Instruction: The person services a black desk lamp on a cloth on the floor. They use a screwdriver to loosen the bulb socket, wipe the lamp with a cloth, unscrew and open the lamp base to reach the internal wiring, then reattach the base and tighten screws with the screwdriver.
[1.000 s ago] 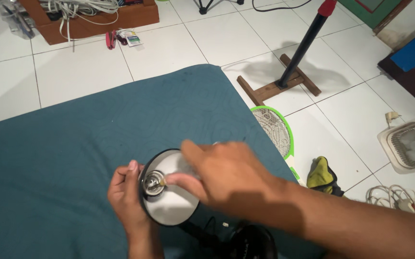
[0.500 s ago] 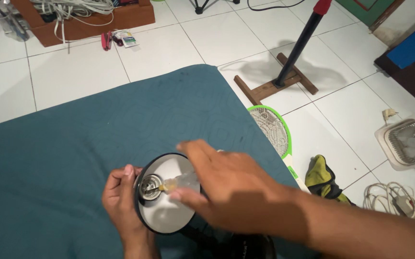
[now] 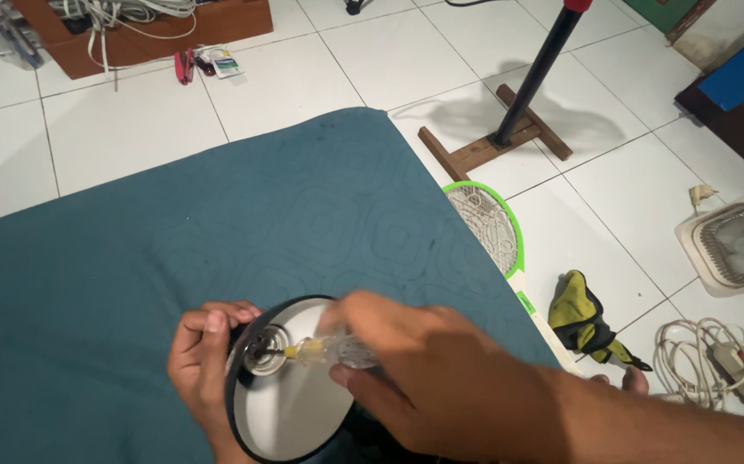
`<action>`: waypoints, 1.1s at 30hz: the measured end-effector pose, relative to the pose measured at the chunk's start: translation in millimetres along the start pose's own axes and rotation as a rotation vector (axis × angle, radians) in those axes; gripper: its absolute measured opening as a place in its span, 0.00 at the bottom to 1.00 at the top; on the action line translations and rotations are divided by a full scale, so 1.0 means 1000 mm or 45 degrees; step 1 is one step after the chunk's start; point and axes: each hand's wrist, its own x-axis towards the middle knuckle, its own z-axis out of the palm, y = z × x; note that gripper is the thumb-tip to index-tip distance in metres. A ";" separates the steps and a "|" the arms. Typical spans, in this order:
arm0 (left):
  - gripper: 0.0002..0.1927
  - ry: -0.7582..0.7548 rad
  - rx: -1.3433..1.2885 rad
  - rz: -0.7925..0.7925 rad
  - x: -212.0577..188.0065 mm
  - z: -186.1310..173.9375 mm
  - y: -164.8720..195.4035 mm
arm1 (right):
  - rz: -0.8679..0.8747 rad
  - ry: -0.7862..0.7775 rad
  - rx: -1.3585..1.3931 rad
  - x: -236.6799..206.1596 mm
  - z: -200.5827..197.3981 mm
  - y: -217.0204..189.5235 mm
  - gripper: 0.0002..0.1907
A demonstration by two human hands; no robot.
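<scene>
The lamp shade [image 3: 290, 412], a black dish with a white inside, lies tilted on the teal mattress [image 3: 217, 232] near its lower edge, open face up toward the camera. At its centre sits the metal bulb socket [image 3: 260, 354]. The right hand [image 3: 441, 387] is closed around a clear-handled screwdriver [image 3: 329, 351] (its yellowish shaft end shows just short of the socket), with the tip set into the socket's middle. The left hand [image 3: 204, 361] is clamped on the shade's rim and back, thumb over the edge, holding it from turning.

To do this well, I judge the shaft should stay in line with the screw, pressed in firmly, with the left hand bracing hard so the dish does not spin on the soft bedding. The tip itself is too small and blurred to tell how well it is seated.

Off the mattress, on the white tiled floor [image 3: 320, 77], lie a green electric fly swatter [image 3: 488, 228] just beside the mattress edge, a yellow and black cloth [image 3: 582, 314], a coiled white power strip cable [image 3: 716, 361], a small white fan [image 3: 737, 245], and a dark pole on a wooden cross base [image 3: 492, 146]. A wooden tray of cables [image 3: 157, 21] sits well apart at the top. None of these stands in the way of the hands.
</scene>
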 end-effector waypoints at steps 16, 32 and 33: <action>0.11 0.151 0.009 -0.043 -0.001 0.012 0.002 | 0.058 -0.070 -0.090 -0.006 0.027 0.007 0.09; 0.12 0.309 0.117 -0.104 0.006 0.010 -0.008 | 0.555 0.507 0.820 -0.030 0.067 0.038 0.08; 0.12 0.299 0.111 -0.088 0.007 0.009 -0.009 | 0.566 0.531 0.926 -0.030 0.068 0.039 0.08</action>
